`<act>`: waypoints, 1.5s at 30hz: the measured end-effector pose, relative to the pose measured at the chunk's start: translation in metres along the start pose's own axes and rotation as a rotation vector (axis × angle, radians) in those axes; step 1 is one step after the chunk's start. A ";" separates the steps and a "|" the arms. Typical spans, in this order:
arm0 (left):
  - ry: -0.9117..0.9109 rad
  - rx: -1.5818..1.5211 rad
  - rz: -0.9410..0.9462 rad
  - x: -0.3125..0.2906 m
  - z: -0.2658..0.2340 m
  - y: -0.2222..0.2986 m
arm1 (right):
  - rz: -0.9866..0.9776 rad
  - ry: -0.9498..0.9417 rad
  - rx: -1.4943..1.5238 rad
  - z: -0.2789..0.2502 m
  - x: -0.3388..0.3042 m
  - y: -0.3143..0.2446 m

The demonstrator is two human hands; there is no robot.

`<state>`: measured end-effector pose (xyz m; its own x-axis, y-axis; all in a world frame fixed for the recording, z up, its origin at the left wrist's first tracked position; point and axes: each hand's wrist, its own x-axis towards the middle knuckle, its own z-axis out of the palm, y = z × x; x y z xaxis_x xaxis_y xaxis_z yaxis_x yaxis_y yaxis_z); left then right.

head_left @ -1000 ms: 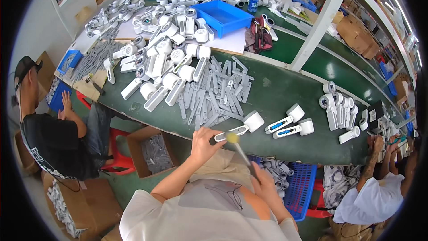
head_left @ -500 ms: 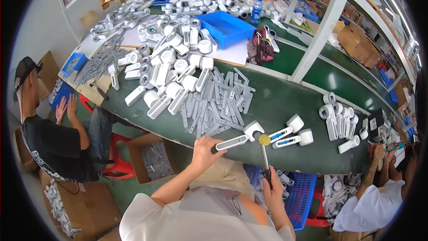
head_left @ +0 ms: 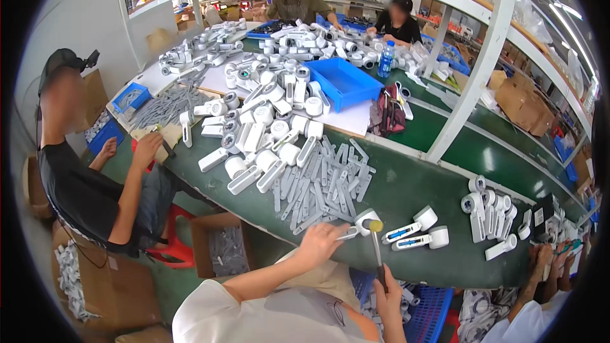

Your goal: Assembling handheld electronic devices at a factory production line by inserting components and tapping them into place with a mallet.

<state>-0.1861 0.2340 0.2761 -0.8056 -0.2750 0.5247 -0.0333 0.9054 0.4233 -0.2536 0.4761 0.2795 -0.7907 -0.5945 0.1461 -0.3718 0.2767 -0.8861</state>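
My left hand is closed around the handle of a white plastic housing with a round head, at the near edge of the green table. The hand covers most of that handle. My right hand grips the dark handle of a small hammer with a yellowish round face. In this view the hammer's head overlaps the housing's round end; I cannot tell whether they touch. Just right of it lie two white housings with blue parts in their open handles. Loose grey strips are heaped beyond my left hand.
A large pile of white housings spreads behind the strips, beside a blue tray. More housings stand to the right. A white shelf post rises from the table. Co-workers sit left, right and across. A blue basket is below.
The view has tilted up, so the table sits lower. My left hand has turned and now covers more of the housing's handle. The co-worker at left has reached toward the table.
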 end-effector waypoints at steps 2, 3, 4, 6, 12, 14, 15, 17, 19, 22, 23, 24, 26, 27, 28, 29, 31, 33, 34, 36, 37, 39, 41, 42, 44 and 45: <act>0.029 -0.008 0.061 0.006 0.005 -0.003 | 0.027 0.096 0.089 0.005 0.005 -0.004; 0.024 -0.072 0.052 0.007 0.003 -0.006 | 0.042 0.124 0.121 0.008 0.010 -0.008; 0.016 -0.137 0.049 0.009 0.000 -0.010 | 0.028 0.127 0.126 0.013 0.014 -0.006; 0.103 -0.233 0.013 0.010 -0.016 -0.016 | 0.095 0.241 0.375 0.022 0.017 0.009; 0.343 0.004 -0.183 0.045 -0.087 -0.097 | 0.095 0.269 0.537 0.025 0.013 0.032; 0.426 0.223 -0.171 0.070 -0.104 -0.158 | 0.125 0.211 0.459 0.018 0.011 0.022; 0.428 0.433 -0.221 0.085 -0.113 -0.184 | 0.137 0.240 0.468 0.016 0.013 0.021; 0.395 0.627 -0.363 0.103 -0.128 -0.258 | 0.079 0.233 0.386 0.016 0.011 0.018; 0.332 0.789 -0.373 0.115 -0.145 -0.330 | 0.066 0.239 0.346 0.017 0.011 0.016; 0.317 0.760 -0.421 0.125 -0.162 -0.420 | 0.159 0.287 0.283 0.018 0.005 0.021; 0.209 0.664 -0.580 0.132 -0.169 -0.447 | 0.152 0.274 0.312 0.018 0.005 0.022; 0.220 0.725 -0.542 0.143 -0.156 -0.452 | 0.146 0.264 0.335 0.019 0.004 0.025; 0.376 0.956 -0.243 0.159 -0.132 -0.441 | 0.155 0.307 0.327 0.021 0.000 0.030; 0.386 0.941 -0.243 0.169 -0.113 -0.424 | 0.158 0.322 0.361 0.022 -0.002 0.032; 0.397 0.928 -0.248 0.191 -0.092 -0.344 | 0.160 0.332 0.393 0.023 -0.004 0.035; 0.360 0.734 -0.171 0.204 -0.062 -0.331 | 0.172 0.342 0.388 0.022 -0.005 0.036; 0.241 0.504 0.145 0.205 -0.042 -0.228 | 0.184 0.323 0.368 0.016 -0.007 0.039; 0.107 0.139 0.365 0.202 -0.022 -0.096 | 0.114 0.417 0.278 0.012 -0.005 0.043; -0.002 -0.035 0.385 0.184 -0.006 -0.072 | 0.101 0.420 0.261 0.006 -0.005 0.044; -0.346 -0.223 0.248 0.148 0.003 0.010 | 0.131 0.480 0.289 -0.007 0.001 0.043; -0.348 -0.233 0.351 0.130 0.018 0.025 | 0.053 0.529 0.258 -0.013 0.007 0.046; -0.404 -0.279 0.282 0.105 0.042 0.045 | 0.099 0.552 0.544 -0.028 0.022 0.025; -0.400 -0.325 0.167 0.092 0.061 0.054 | 0.071 0.561 0.619 -0.031 0.032 0.027; -0.395 -0.324 0.158 0.088 0.069 0.053 | 0.062 0.572 0.668 -0.032 0.036 0.027; -0.304 -0.347 0.068 0.084 0.078 0.053 | 0.051 0.573 0.721 -0.032 0.040 0.031; -0.254 -0.360 0.045 0.080 0.082 0.053 | 0.067 0.573 0.741 -0.031 0.040 0.033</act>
<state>-0.3009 0.2861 0.2804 -0.9228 -0.1087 0.3695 0.1774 0.7316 0.6583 -0.3131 0.4851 0.2697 -0.9914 -0.0783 0.1046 -0.0683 -0.3719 -0.9257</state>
